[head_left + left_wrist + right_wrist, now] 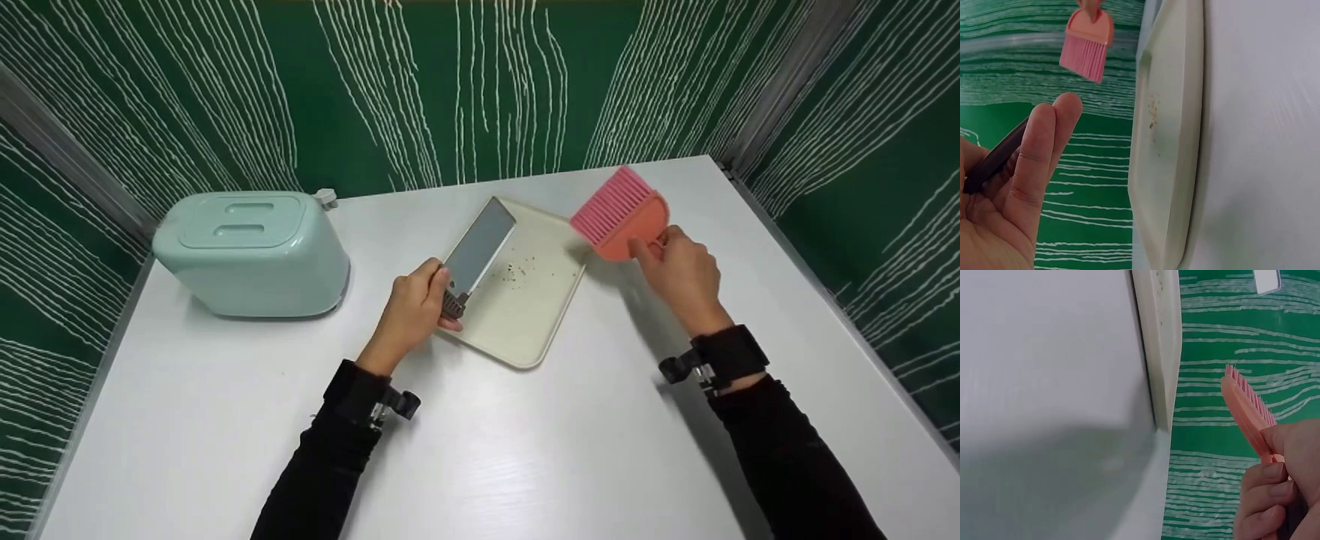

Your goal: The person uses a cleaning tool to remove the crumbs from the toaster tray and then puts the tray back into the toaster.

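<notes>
In the head view my left hand (412,304) holds a cleaver (480,244) by its dark handle, the broad grey blade pointing up and away over the tray's left side. Two fingers (1041,146) extend past the handle in the left wrist view. My right hand (681,274) grips a small brush (630,225) with a coral handle and pink bristles, raised beyond the tray's right edge; the bristles face up and left. Between the hands lies a cream tray (517,341), with dark and brownish crumbs (514,274) scattered near its middle.
A mint-green toaster (262,277) stands at the left of the white table (480,450), with a small white piece (325,197) behind it. Green panels with white streaks (510,90) enclose the back and both sides. Each wrist wears a black camera strap (731,352).
</notes>
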`<move>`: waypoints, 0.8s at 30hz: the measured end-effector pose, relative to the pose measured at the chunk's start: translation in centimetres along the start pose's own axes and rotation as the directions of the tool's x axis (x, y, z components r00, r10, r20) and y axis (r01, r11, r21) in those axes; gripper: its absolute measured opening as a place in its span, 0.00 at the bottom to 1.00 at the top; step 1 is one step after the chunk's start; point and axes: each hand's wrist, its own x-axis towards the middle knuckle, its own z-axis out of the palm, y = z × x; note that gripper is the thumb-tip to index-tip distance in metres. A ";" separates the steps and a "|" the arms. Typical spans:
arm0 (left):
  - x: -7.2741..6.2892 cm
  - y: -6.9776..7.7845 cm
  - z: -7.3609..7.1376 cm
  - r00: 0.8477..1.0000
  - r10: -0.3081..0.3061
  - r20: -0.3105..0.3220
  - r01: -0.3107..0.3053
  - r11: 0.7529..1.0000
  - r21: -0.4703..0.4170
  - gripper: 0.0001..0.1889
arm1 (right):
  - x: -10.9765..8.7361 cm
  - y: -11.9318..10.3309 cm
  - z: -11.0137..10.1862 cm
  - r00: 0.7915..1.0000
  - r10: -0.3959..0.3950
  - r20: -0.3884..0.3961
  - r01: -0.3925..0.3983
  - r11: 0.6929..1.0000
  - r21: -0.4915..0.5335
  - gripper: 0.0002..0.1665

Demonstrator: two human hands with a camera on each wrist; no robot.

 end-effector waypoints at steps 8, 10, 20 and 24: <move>0.0 -0.1 0.1 0.999 -0.042 0.017 0.043 0.995 -0.087 0.16 | 1.0 4.1 -0.7 0.969 0.182 0.169 -0.177 0.983 -0.045 0.34; 0.0 -0.2 0.2 0.999 -0.044 0.013 0.045 0.995 -0.089 0.16 | 1.1 4.9 -0.8 0.958 0.206 0.201 -0.199 0.978 -0.055 0.35; 0.2 -0.5 0.5 0.998 -0.067 0.012 0.068 0.982 -0.178 0.16 | 1.7 7.2 -0.8 0.937 0.279 0.210 -0.260 0.959 -0.112 0.33; 0.3 -0.7 0.7 0.994 -0.101 0.028 0.105 0.966 -0.237 0.16 | 1.8 7.8 -0.8 0.924 0.309 0.225 -0.281 0.948 -0.149 0.38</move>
